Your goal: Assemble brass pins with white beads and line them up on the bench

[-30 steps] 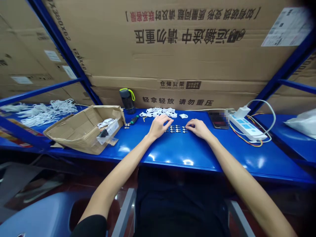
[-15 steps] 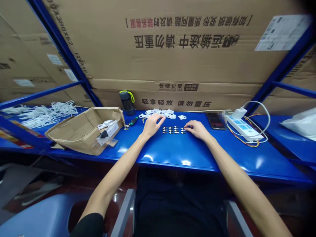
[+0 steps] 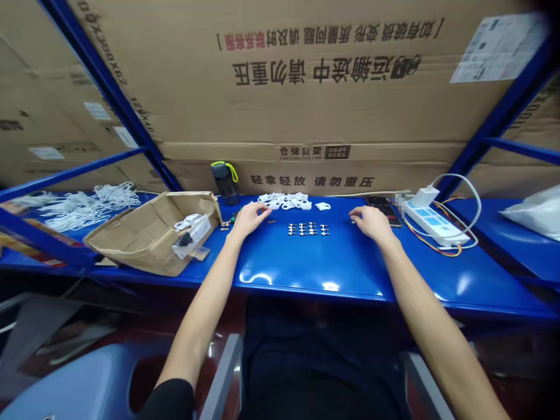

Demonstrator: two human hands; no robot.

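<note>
The pins [image 3: 312,232] were set in short columns on the table [image 3: 301,259], between the left hand [image 3: 251,219] and the right hand [image 3: 373,222], their long axes laid sideways; neither hand was placed clearly nearer. Both hands were loosely curled, fingers narrowly parted; whether the pale bit [image 3: 353,221] was held by the right could not be told, nor whether anything was held by the left.
</note>
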